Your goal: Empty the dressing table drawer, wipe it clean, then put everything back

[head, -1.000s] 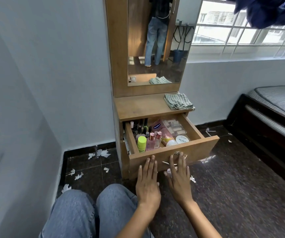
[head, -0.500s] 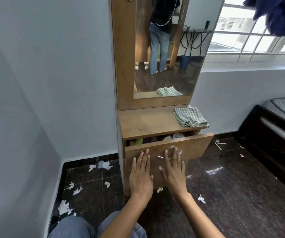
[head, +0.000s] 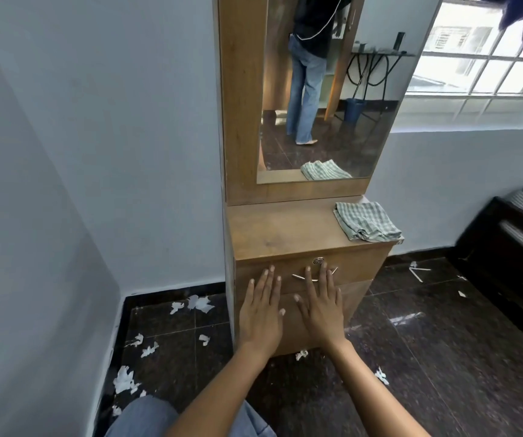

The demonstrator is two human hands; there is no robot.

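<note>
Drawer [head: 304,272] flush shut; left hand [head: 261,313] and right hand [head: 320,305], grips apart and flat, press its front. Cloth [head: 365,225] at 1 o'clock.

No legible text anywhere.

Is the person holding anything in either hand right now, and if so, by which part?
Nothing is held. The left hand and right hand lie flat with straight fingers against the front of the closed drawer; neither grips its handle.
</note>
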